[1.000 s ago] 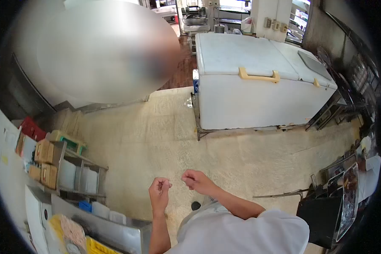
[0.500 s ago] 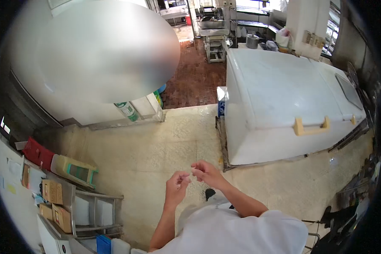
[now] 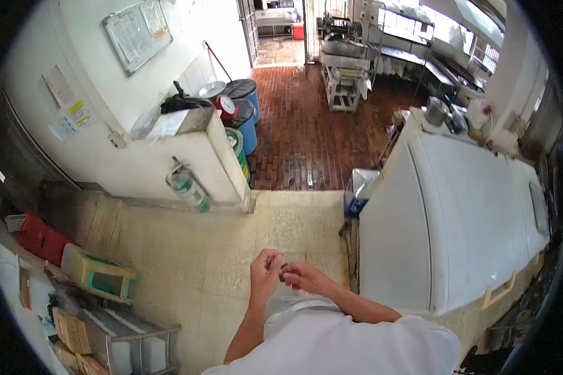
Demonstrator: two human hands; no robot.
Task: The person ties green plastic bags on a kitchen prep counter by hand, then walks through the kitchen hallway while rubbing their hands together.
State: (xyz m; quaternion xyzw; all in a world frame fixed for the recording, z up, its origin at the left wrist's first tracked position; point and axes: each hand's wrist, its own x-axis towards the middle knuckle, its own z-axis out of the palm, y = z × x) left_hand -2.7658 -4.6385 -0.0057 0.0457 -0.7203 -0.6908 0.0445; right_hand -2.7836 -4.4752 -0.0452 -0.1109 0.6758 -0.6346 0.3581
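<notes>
My left hand [image 3: 266,272] is raised in front of my body with its fingers curled and pinched together. Close beside it, my right hand [image 3: 304,279] has its fingers bent in towards the left fingertips. A small dark patch shows between the hands; I cannot tell whether it is something held or part of my shoe below. Anything inside either pinch is too small to make out. Both hands are in the air over the pale tiled floor [image 3: 231,250], in front of my white shirt [image 3: 344,340].
On the right stands a large white chest freezer [image 3: 481,212], with a blue and silver tin [image 3: 360,190] beside it. A low wall [image 3: 225,162] and green cylinder [image 3: 191,190] are left. A red brick floor [image 3: 288,131] lies ahead; stools [image 3: 100,275] stand lower left.
The view has swung and moved forward, showing more of the brick floor and low wall; a blurred patch has gone. My hands stay close together, the right one slightly lower.
</notes>
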